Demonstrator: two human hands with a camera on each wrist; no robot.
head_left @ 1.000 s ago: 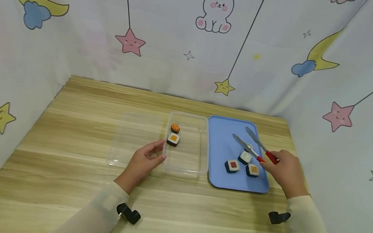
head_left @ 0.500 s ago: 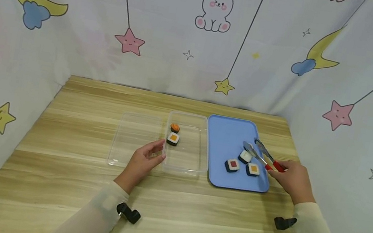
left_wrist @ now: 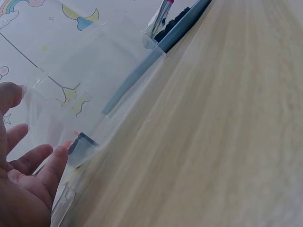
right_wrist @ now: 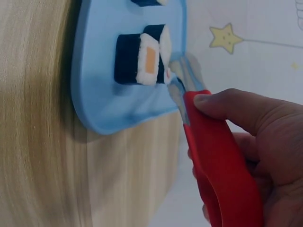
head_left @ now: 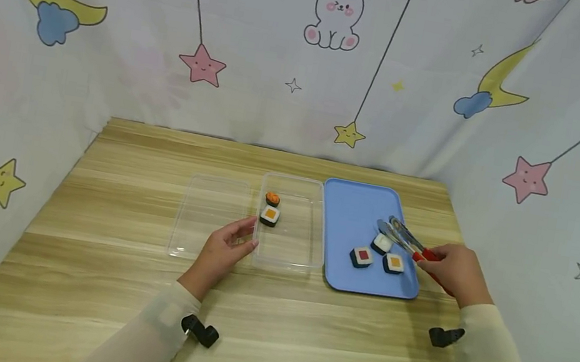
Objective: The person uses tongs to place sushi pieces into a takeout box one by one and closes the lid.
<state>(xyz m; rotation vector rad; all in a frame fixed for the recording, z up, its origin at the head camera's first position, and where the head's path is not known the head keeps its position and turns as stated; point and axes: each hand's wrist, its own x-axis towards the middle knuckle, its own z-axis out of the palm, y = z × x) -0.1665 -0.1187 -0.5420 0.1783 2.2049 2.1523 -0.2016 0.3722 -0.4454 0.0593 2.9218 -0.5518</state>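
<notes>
My right hand (head_left: 454,273) grips the red handles of metal tongs (right_wrist: 215,156). The tong tips lie over the right side of a blue tray (head_left: 354,204), around a small sushi piece (right_wrist: 167,75) that the tongs mostly hide in the head view. Beside them sit a white-topped sushi roll (head_left: 382,243), one with an orange centre (head_left: 393,263) and one with a dark red centre (head_left: 361,256). With fingers extended, my left hand (head_left: 218,256) touches the left side of a clear plastic box (head_left: 285,262). Inside it are an orange-topped sushi (head_left: 272,198) and an orange-centred roll (head_left: 270,215).
A clear lid (head_left: 209,216) lies flat to the left of the box, partly behind the left hand. The tray stands right against the box's right side. A printed curtain (head_left: 255,112) rises behind the wooden table (head_left: 299,341) and along both sides.
My right hand has drawn the tongs right and nearer, lowering the tips onto the small sushi piece. The tong arms have come closer together. My left hand stays put.
</notes>
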